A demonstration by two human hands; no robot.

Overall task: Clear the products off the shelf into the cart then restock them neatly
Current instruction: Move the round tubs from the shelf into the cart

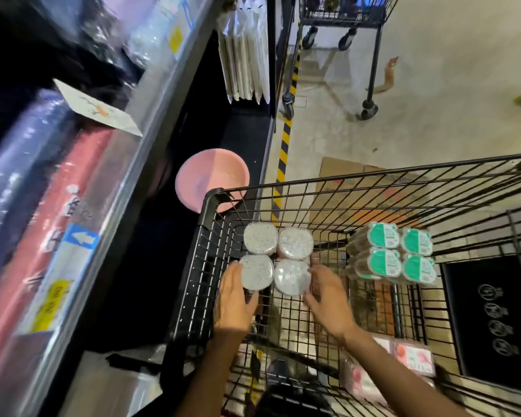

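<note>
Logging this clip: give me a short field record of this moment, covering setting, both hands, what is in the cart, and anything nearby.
setting: store aisle, shelf edge on the left
cart: black wire cart below the camera
left hand: left hand holds the near-left speckled tub
right hand: right hand touches the near-right speckled tub
speckled tubs: four in a two-by-two block
other cart goods: green-lidded tubs to the right, pink packs lower down
nearby: pink plate beyond the cart corner, second cart farther up the aisle
</note>
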